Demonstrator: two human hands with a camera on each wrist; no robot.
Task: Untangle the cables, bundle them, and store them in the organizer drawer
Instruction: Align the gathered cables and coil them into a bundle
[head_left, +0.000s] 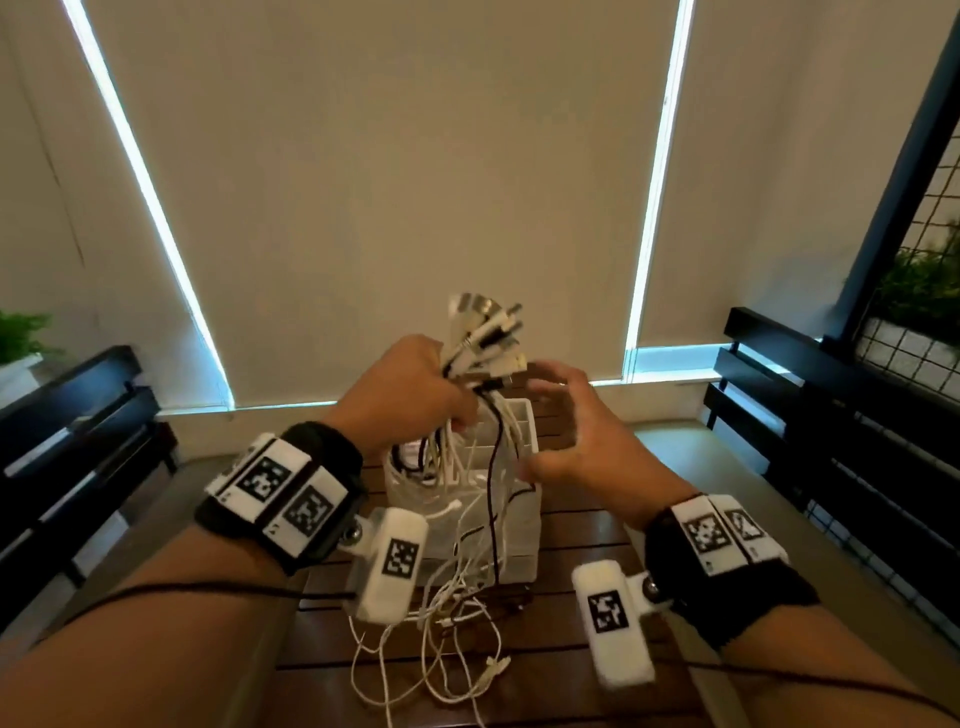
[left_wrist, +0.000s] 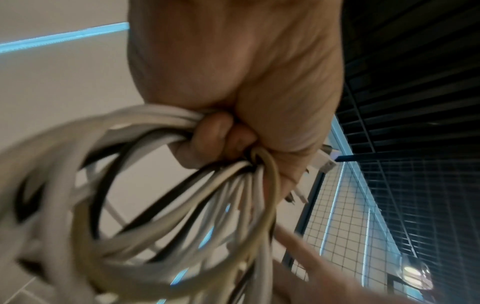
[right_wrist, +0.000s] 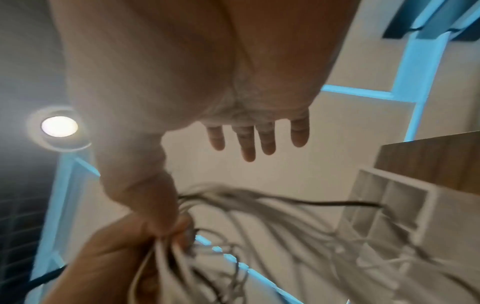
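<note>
**Cable ends gathered in left fist, tails still snarled below**

Slatted wooden table (head_left: 582, 670), dark benches to the left and right, blinds on the far wall. White organizer (head_left: 511, 545) stands at table centre, open compartments on top; no drawer front can be made out from here.

Cables (head_left: 467, 519), mostly white with a few black, run from a loose heap on the near table, up over the organizer's front and top.

Left hand (head_left: 410, 387) is raised above the organizer, fingers clenched tight round the bunch; connector ends (head_left: 491, 338) fan out above the fist. Right hand (head_left: 566, 431) hovers just right of the bunch, fingers (right_wrist: 267, 139) spread wide, holding nothing.

Risks, as judged:
- Strands look draped into the top compartments; lifting further could snag there and tip the organizer.
- Tails remain crossed; pulling hard would likely tighten knots.
- A clenched fist may let thin leads slip out.
</note>
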